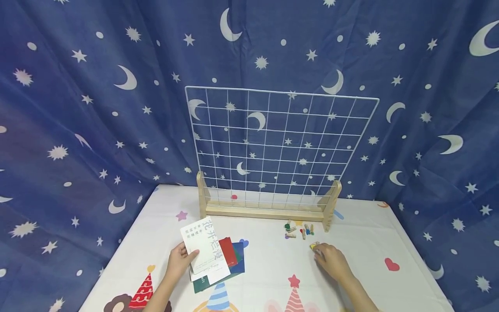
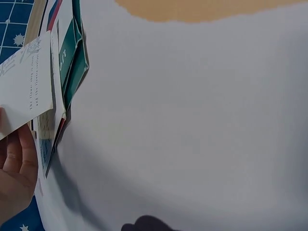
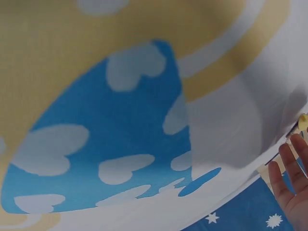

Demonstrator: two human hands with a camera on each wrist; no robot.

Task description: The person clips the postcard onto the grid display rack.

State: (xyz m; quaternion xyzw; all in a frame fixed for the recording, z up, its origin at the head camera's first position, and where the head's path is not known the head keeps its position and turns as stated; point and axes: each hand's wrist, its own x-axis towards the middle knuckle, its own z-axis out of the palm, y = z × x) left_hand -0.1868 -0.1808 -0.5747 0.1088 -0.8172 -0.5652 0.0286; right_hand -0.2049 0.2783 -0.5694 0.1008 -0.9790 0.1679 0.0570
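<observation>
My left hand [image 1: 178,263] holds a white card [image 1: 196,243] printed with dark characters, thumb on its face and fingers behind it. In the left wrist view the same white card [image 2: 26,84] is tilted up over other cards. Below and beside it in the head view lie another white card with large blue-grey writing [image 1: 212,245], a red card [image 1: 228,251], a dark green card [image 1: 202,284] and a blue card [image 1: 239,260]. On the right, my right hand [image 1: 331,261] pinches a small wooden clothespin with a yellow decoration [image 1: 314,245] between thumb and forefinger, low over the table.
Several small wooden clothespins [image 1: 303,234] with coloured decorations lie just beyond my right hand. A white wire grid [image 1: 269,143] stands upright in a wooden base [image 1: 265,212] at the back. Behind it hangs a blue curtain [image 1: 409,164]; a patterned white cloth [image 1: 362,242] covers the table.
</observation>
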